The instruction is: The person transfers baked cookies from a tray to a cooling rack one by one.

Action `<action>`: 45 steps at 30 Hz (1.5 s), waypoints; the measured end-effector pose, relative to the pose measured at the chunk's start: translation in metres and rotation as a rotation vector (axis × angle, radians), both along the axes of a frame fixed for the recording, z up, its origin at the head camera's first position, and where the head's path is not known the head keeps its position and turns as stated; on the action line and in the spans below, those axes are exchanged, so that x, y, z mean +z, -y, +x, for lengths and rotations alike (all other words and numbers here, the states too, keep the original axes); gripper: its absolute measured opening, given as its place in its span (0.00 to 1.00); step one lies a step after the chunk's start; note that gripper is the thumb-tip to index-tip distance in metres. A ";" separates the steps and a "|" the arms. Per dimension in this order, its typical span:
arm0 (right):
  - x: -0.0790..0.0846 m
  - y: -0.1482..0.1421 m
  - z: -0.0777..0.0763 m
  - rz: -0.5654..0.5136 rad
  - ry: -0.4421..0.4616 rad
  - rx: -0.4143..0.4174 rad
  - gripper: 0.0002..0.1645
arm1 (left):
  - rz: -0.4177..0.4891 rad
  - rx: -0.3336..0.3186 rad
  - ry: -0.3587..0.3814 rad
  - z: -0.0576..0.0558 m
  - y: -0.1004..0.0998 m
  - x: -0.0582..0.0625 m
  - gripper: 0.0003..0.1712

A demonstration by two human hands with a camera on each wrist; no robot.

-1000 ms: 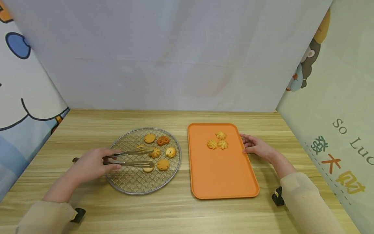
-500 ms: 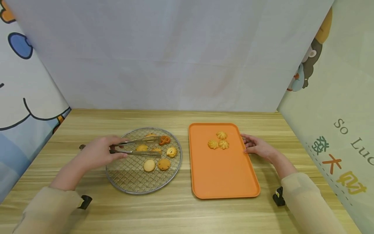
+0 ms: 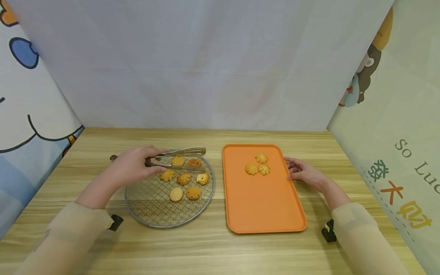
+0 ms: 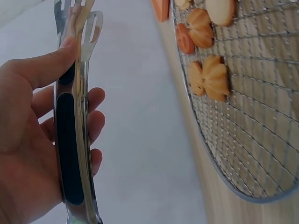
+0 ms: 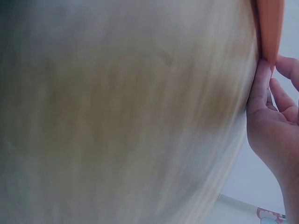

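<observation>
My left hand (image 3: 128,166) grips a pair of metal tongs (image 3: 187,151) with dark handle pads. Their slotted ends are apart over the far part of a round wire rack (image 3: 154,208), around a pretzel (image 3: 194,162); whether they touch it I cannot tell. In the left wrist view, thumb and fingers wrap the tongs (image 4: 72,149). Near them lie a piped cookie (image 3: 184,178), a swirl cookie (image 3: 202,178), a speckled round cookie (image 3: 193,193) and a plain one (image 3: 176,194). My right hand (image 3: 306,175) touches the right edge of an orange tray (image 3: 261,206) with relaxed fingers.
On the tray's far half sit three piped cookies (image 3: 263,169). Rack and tray stand side by side on a wooden table (image 3: 178,248), a narrow strip apart. A pale cloth (image 3: 206,76) hangs behind, with printed panels left and right.
My left hand has moved the tongs forward and to the right, from over the near cookies to the pretzel. My right hand has stayed at the tray's edge.
</observation>
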State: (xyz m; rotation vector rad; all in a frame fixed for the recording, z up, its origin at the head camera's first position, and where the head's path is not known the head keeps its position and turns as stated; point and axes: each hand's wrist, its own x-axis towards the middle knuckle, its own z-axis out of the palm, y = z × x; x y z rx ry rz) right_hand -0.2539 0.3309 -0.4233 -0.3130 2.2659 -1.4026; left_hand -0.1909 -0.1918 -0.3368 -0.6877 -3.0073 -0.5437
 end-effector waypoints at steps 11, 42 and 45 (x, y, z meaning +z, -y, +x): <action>0.004 0.001 0.002 0.003 0.013 -0.011 0.46 | 0.038 -0.036 -0.038 -0.023 -0.026 0.006 0.33; 0.007 0.002 0.005 -0.006 0.022 -0.018 0.45 | 0.075 -0.114 -0.076 -0.057 -0.112 -0.017 0.30; 0.007 0.001 0.006 -0.010 0.024 -0.018 0.45 | 0.059 -0.126 -0.073 -0.059 -0.120 -0.023 0.31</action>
